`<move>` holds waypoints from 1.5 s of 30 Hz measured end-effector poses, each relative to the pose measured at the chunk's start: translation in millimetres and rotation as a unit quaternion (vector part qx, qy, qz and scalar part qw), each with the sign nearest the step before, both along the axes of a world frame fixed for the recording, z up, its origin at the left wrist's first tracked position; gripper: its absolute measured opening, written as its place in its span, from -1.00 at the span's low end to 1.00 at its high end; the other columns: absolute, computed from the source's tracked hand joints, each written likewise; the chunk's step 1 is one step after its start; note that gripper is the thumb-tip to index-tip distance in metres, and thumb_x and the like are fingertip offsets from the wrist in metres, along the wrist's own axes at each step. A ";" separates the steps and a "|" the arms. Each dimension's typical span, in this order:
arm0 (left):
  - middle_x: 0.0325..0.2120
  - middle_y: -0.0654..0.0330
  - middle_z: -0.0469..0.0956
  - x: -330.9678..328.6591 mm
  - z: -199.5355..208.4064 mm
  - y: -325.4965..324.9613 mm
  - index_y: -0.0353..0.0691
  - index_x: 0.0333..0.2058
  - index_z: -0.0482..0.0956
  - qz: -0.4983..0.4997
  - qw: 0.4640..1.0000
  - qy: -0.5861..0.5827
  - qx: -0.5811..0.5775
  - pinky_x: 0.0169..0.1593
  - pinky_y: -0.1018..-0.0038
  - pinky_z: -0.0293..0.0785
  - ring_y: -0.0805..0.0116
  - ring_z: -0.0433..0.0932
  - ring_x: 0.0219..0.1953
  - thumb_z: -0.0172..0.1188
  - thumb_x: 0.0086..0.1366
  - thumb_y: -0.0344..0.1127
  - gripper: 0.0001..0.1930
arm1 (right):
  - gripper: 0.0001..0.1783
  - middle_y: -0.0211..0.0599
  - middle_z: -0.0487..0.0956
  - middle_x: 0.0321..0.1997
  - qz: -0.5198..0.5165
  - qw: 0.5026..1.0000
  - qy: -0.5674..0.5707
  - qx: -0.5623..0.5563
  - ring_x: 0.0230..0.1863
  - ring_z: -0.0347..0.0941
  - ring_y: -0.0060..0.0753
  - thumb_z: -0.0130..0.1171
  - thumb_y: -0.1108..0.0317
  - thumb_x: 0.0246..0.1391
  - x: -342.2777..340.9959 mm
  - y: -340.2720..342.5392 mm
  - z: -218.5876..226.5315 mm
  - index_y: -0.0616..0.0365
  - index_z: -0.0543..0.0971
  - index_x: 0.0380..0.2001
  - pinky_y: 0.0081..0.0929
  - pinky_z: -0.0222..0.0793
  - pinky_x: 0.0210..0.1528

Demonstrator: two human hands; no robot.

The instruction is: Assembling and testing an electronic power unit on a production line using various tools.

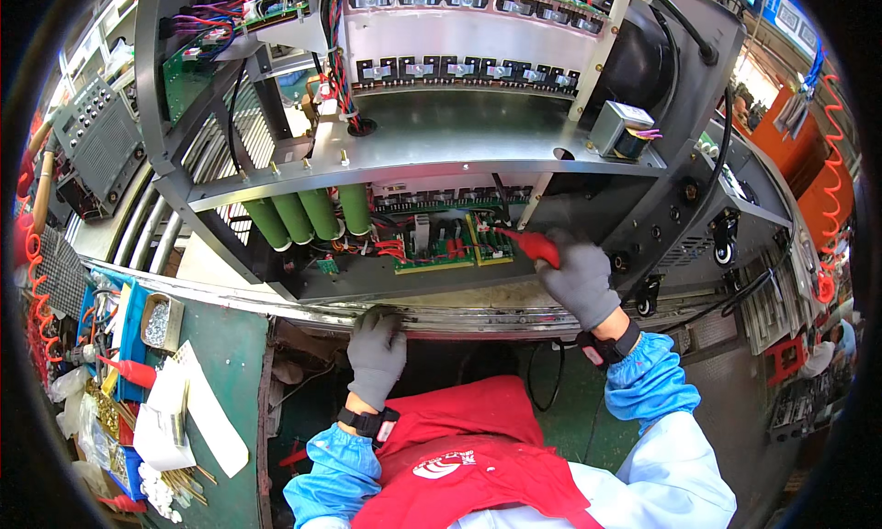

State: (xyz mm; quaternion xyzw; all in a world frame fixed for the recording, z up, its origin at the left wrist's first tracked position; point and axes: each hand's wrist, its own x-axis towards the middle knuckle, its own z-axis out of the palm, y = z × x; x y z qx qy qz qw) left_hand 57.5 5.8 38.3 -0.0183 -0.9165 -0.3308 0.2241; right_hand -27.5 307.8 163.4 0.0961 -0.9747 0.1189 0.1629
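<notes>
My right hand (581,276), in a grey glove, is closed around the red handle of a screwdriver (537,247). Its thin shaft points left, toward a green circuit board (491,239) in the lower bay of a dark metal cabinet (413,129); whether the tip touches anything is too small to tell. My left hand (375,359), also gloved in grey, rests with its fingers on the metal rail (441,321) along the cabinet's near side and holds nothing. Beside the board lies another green board (427,249) with red wires, and several green cylinders (317,214) stand to its left.
On the left, a green bench (220,336) carries a metal tin of small parts (162,322), white paper (216,409) and a blue bin (136,313). A grey box-shaped device (99,138) stands behind. Black casters (726,239) and a coiled red hose (831,180) are on the right.
</notes>
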 end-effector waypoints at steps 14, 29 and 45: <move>-0.14 -0.01 0.57 -1.4 -2.1 -1.7 -0.11 -0.16 0.65 -0.006 1.000 0.004 -0.029 -0.07 0.15 0.50 -0.08 0.54 -0.11 0.21 0.07 -0.31 -0.69 | -0.65 -0.08 0.55 -0.59 0.006 0.996 0.082 0.033 -0.51 0.54 0.08 0.26 0.07 -0.10 -3.3 7.2 -11.0 0.02 0.56 -0.27 -0.02 0.43 -0.48; -0.17 -0.04 0.56 -0.5 0.0 0.2 -0.12 -0.16 0.64 0.003 0.999 -0.004 -0.041 -0.11 0.16 0.51 -0.10 0.53 -0.13 0.23 0.04 -0.30 -0.68 | -0.59 -0.04 0.60 -0.37 0.008 0.999 0.012 -0.044 -0.33 0.55 0.09 0.33 0.19 -0.17 2.2 4.8 -10.8 0.00 0.59 -0.17 -0.06 0.45 -0.32; -0.17 -0.01 0.56 -1.4 -6.2 1.2 -0.10 -0.22 0.63 0.019 0.997 0.014 -0.073 -0.12 0.14 0.51 -0.09 0.54 -0.14 0.25 0.05 -0.27 -0.73 | -0.63 -0.06 0.54 -0.35 0.024 0.987 0.134 -0.084 -0.33 0.52 0.04 0.31 0.22 -0.17 35.6 14.9 6.7 0.13 0.55 -0.25 -0.08 0.43 -0.31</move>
